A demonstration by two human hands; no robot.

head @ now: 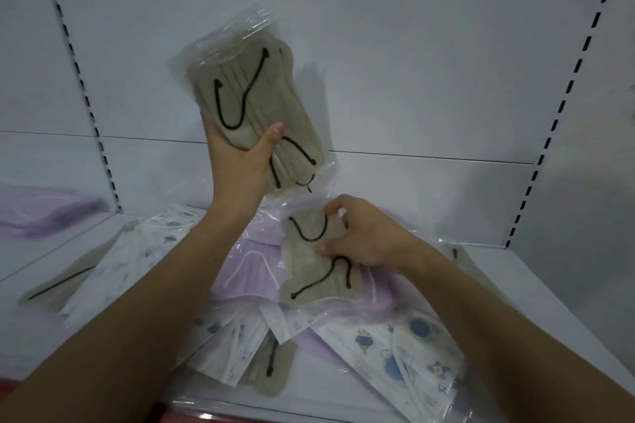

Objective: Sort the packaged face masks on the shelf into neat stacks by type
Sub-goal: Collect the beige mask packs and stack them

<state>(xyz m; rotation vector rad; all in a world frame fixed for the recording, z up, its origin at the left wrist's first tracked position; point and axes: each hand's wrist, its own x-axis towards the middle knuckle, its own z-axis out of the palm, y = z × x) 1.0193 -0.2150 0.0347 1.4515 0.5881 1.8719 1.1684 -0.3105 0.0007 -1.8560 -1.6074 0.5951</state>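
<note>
We saw the left hand (pixel 237 161) clamped on a clear-wrapped pack of beige masks (pixel 254 106) with black ear loops, thumb across its front, held tilted above the shelf (pixel 536 271) against the white back panel (pixel 412 45). The right hand (pixel 364 233) pinched the far end of a second beige pack (pixel 316 271), thumb and fingers curled on its wrapper, while it lay on the heap. Under that pack sat a lilac mask pack (pixel 251 264). Nearer and to the right lay a white pack printed with cartoon figures (pixel 405 350); more white printed packs (pixel 137 261) spread to the left, with another beige pack (pixel 271 371) half buried at the near edge. Far left, a blurred lilac pile (pixel 44 213) rested on the neighbouring shelf section.
</note>
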